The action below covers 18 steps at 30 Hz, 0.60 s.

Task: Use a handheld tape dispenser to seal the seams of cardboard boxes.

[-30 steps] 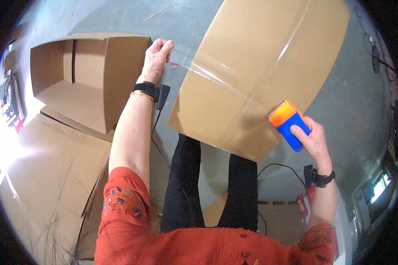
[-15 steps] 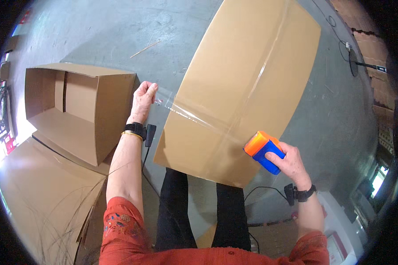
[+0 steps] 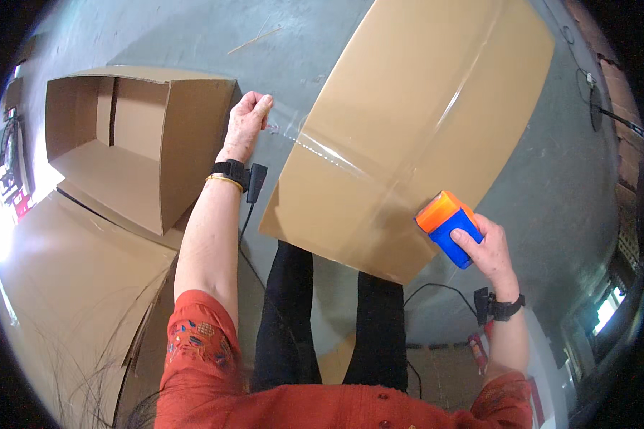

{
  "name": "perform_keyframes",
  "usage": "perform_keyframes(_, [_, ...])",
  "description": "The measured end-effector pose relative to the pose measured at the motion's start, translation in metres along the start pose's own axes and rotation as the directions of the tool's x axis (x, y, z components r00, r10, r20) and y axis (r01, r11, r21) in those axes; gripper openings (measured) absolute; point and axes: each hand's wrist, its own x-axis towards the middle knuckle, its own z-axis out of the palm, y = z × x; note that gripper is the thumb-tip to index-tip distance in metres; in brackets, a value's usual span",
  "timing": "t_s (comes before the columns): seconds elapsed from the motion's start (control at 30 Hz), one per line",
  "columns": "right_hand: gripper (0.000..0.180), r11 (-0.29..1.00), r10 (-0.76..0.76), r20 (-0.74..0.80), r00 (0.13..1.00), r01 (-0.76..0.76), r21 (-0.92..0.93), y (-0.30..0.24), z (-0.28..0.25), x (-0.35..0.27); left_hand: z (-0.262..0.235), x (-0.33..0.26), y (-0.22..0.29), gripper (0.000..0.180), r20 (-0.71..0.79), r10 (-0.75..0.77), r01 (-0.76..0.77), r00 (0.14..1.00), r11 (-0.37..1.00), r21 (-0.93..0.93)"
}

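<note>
Head view: hands [image 3: 245, 125] [image 3: 490, 250] well apart

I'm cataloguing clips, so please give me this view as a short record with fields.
Left hand: fingers pinched on the end of clear tape
Right hand: grips a blue-and-orange tape dispenser
Tape: runs from the left hand over a large cardboard panel; its stretch near the dispenser is hard to see
Left side: open cardboard box, with flat cardboard nearer the person
Floor: grey
</note>
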Motion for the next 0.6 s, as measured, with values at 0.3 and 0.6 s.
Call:
perform_keyframes(0.3, [0.046,1.0,-0.019,-0.011,1.0,0.019,0.014,-0.004,-0.002,0.0,0.001,0.004,-0.001,0.023,-0.002,0.003,-0.003,1.0,1.0,-0.023])
perform_keyframes(0.6, [0.047,1.0,0.011,-0.009,1.0,-0.011,0.023,-0.001,0.0,-0.002,0.002,0.002,-0.013,0.023,-0.009,0.016,-0.016,1.0,0.997,-0.081])
